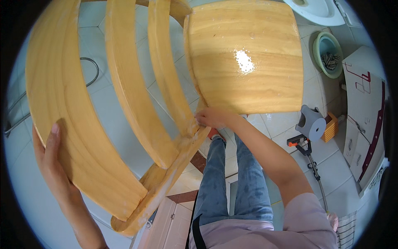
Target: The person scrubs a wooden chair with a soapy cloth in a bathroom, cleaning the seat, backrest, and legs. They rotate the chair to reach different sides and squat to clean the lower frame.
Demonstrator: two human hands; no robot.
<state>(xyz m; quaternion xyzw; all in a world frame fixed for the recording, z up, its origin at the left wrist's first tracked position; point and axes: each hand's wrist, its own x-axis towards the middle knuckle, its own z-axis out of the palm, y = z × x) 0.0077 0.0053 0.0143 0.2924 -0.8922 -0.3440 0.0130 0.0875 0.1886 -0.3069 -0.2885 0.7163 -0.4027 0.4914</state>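
Observation:
A wooden chair fills the left and top of the view, its seat (270,84) wet and shiny with water drops. Its curved backrest slats (124,71) reach toward the left, with whitish suds along the side post (164,183). My left hand (54,158) grips the outer edge of the wide top slat (71,102), thumb on its face. My right hand (213,118) is at the joint of the side post and the seat's rear corner, fingers bent; whether it holds a cloth or sponge is hidden.
On the tiled floor at right are a grey plastic stool (311,123), an orange basket (330,127), a mop (314,169) and nested basins (317,51) with striped cloth. A white cabinet (360,115) stands far right, below a white sink (320,11). A metal hose (97,70) shows behind the slats.

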